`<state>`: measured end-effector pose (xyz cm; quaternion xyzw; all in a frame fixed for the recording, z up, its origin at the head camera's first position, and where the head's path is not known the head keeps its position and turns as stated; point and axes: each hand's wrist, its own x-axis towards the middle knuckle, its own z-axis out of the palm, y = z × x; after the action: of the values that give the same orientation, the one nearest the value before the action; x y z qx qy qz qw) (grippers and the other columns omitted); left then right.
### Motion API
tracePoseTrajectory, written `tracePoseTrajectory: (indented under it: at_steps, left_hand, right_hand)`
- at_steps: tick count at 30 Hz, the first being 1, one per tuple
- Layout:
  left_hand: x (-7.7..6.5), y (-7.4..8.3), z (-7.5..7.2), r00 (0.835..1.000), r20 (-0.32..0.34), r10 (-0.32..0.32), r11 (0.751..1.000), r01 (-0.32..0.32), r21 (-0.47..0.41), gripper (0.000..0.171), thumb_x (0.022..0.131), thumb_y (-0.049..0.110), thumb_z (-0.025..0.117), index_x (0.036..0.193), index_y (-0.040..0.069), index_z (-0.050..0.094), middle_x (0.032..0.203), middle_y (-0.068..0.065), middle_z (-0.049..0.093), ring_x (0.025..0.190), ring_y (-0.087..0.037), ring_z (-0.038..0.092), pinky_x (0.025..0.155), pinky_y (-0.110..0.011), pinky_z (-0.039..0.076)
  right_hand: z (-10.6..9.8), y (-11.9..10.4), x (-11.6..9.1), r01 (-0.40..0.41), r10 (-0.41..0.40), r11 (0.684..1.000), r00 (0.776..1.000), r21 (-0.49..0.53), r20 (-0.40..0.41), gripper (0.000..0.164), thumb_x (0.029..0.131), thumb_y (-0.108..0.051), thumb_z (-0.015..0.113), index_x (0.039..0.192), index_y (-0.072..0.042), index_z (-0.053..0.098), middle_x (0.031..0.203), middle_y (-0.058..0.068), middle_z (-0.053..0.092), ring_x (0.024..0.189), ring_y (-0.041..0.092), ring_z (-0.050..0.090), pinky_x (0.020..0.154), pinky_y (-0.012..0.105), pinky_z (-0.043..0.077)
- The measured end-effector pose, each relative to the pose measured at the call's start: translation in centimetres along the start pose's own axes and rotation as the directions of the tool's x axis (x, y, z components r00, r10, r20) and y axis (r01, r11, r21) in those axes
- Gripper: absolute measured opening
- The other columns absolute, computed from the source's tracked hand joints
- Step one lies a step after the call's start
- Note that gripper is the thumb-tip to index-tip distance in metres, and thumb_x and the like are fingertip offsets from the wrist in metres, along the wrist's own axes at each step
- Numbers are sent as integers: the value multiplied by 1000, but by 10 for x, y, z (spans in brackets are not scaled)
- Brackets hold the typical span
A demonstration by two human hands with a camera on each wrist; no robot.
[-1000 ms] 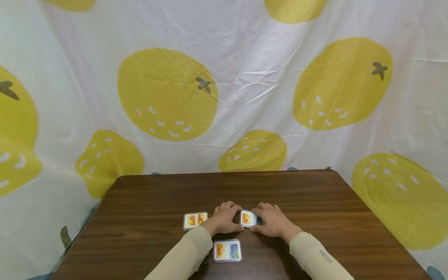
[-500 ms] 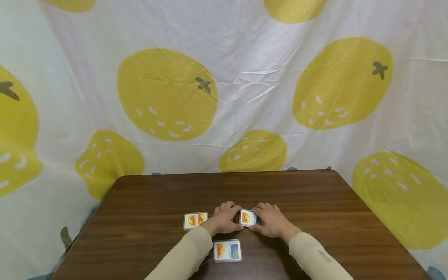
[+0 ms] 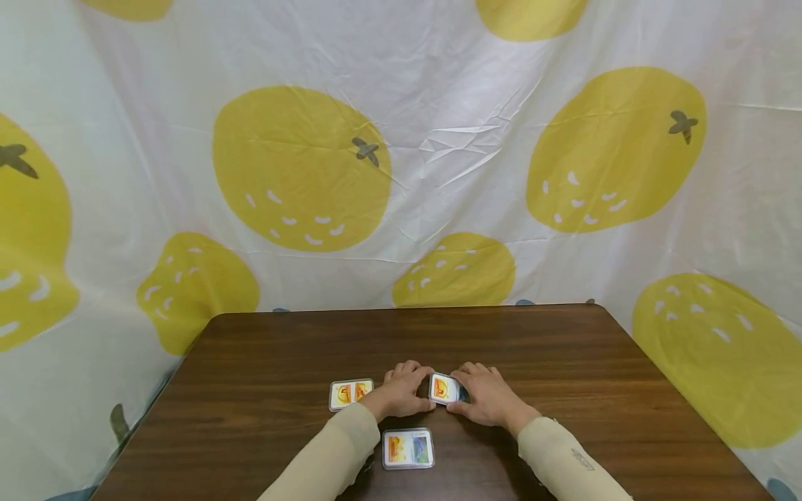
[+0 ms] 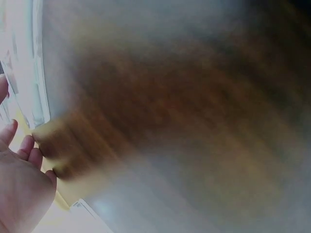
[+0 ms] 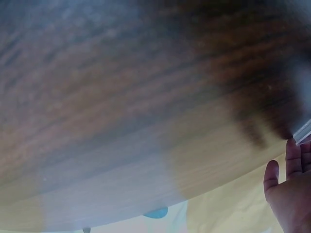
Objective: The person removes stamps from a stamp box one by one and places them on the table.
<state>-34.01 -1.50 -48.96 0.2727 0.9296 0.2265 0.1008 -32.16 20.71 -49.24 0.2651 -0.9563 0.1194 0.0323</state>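
A small flat clear-edged card case (image 3: 443,390) with an orange-and-yellow picture lies between both hands, slightly turned. My left hand (image 3: 402,393) holds its left side, index finger at the far corner and thumb at the near one. At the opposite side, my right hand (image 3: 487,395) grips it between thumb and fingers, covering much of the right half. In the left wrist view, the left hand (image 4: 24,191) shows at the left edge with several fingers bent. A clear corner of the case (image 5: 302,134) meets the right hand's fingertips in the right wrist view.
A second case (image 3: 341,394) with two orange pictures lies left of the left hand, partly hidden by it. Nearer the person is a third case (image 3: 408,449), one picture orange and one blue-green. The brown wooden table (image 3: 263,376) backs onto a lemon-print cloth (image 3: 451,181).
The held case has shifted very slightly away from the person. Both hands keep their places, and the other two cases lie where they were.
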Motion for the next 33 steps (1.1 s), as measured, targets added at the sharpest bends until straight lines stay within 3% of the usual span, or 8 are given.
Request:
tracePoseTrajectory:
  at_steps: [8, 15, 25, 33]
  left_hand:
    - [-1, -8, -1, 999, -24, 21, 1000, -21, -6, 43, 94, 27, 66, 135, 19, 53, 137, -7, 44, 131, -29, 37, 108, -51, 27]
    - [-1, -7, -1, 1000, 3, 12, 1000, -12, -22, 64, 91, 45, 68, 146, 20, 46, 136, -6, 43, 130, -26, 36, 109, -50, 25]
    - [0, -7, 1, 1000, -9, 15, 999, -15, -30, 61, 92, 38, 69, 145, 18, 46, 138, -7, 43, 131, -28, 36, 109, -50, 26]
    - [0, -9, 0, 1000, 28, 10, 999, -9, -41, 62, 95, 37, 64, 150, 19, 42, 141, -6, 41, 134, -28, 33, 111, -49, 23]
  right_hand:
    - [2, -4, 2, 31, -31, 1000, 999, -4, -7, 62, 89, -48, 70, 129, -2, 61, 120, 9, 59, 112, 30, 55, 93, 54, 41]
    - [-2, -5, 2, 9, -9, 1000, 1000, 14, -4, 61, 89, -44, 72, 130, 0, 60, 120, 10, 58, 111, 31, 55, 92, 55, 41]
    - [0, -5, 3, 21, -21, 1000, 1000, 0, -14, 60, 89, -43, 72, 129, 0, 60, 118, 10, 58, 110, 31, 55, 92, 55, 41]
    - [1, -4, 2, 25, -25, 1000, 999, -15, -22, 59, 89, -44, 71, 127, -1, 61, 118, 11, 59, 111, 31, 55, 93, 56, 40]
